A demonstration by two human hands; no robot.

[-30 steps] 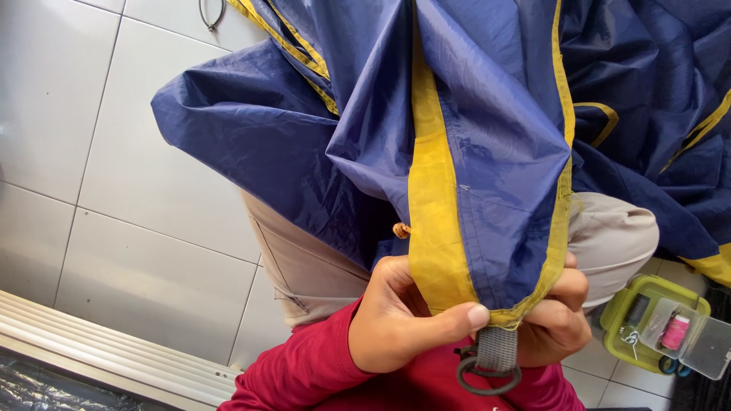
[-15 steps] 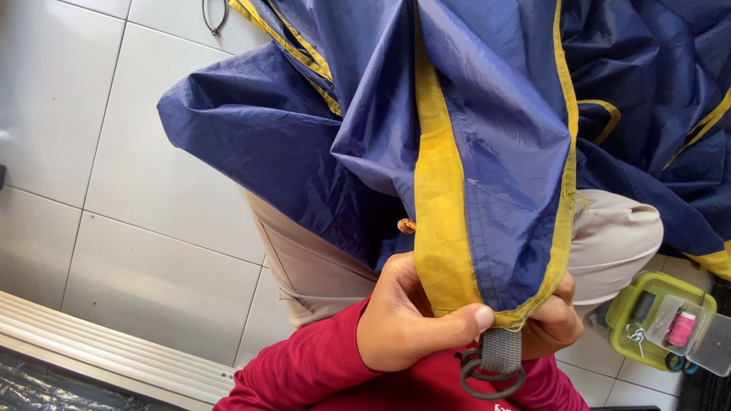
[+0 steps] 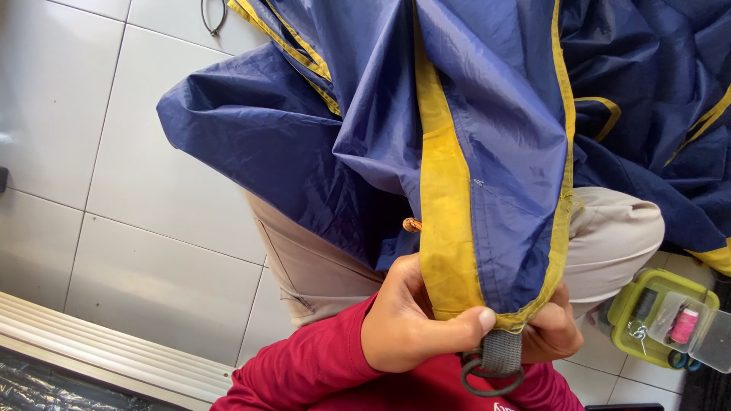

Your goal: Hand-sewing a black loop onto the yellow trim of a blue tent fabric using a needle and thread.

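A large navy blue nylon fabric (image 3: 495,114) with yellow edge bands (image 3: 445,228) drapes over my lap and spreads across the floor. My left hand (image 3: 411,323) pinches one corner of it, thumb pressed on the yellow hem. My right hand (image 3: 552,331) grips the same corner from the other side, mostly hidden behind the cloth. A grey webbing strap (image 3: 501,352) with a dark metal ring (image 3: 491,377) hangs from that corner between my hands.
A green box with a clear lid (image 3: 670,320), holding a pink thread spool and small tools, sits on the white tiled floor (image 3: 114,190) at my right. A metal door track (image 3: 99,354) runs along the lower left. A small brown bead (image 3: 411,224) lies on my beige trousers.
The fabric corner and both hands have shifted slightly down and to the right. My grip on the corner is the same.
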